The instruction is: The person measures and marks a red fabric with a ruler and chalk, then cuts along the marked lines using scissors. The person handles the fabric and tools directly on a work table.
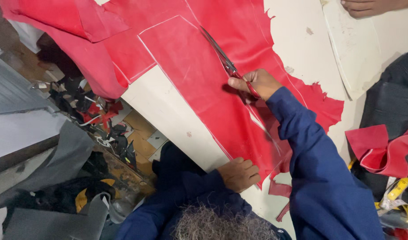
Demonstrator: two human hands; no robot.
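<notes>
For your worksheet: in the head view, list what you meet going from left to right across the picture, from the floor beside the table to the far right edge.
Scraps on the floor → left hand on the red sheet's near edge → right hand holding scissors → folded red piece → yellow tape measure.

Hidden and cut off around the red sheet

The red sheet [222, 80] runs past the top edge, its far end unseen. The scissors [219, 53] have their handles buried inside the right hand [256, 83], so that grip cannot be read in full. Another person's hand [366, 6] is cropped at the top. The scraps [95, 111] on the floor [144, 138] are too jumbled to sort.
</notes>
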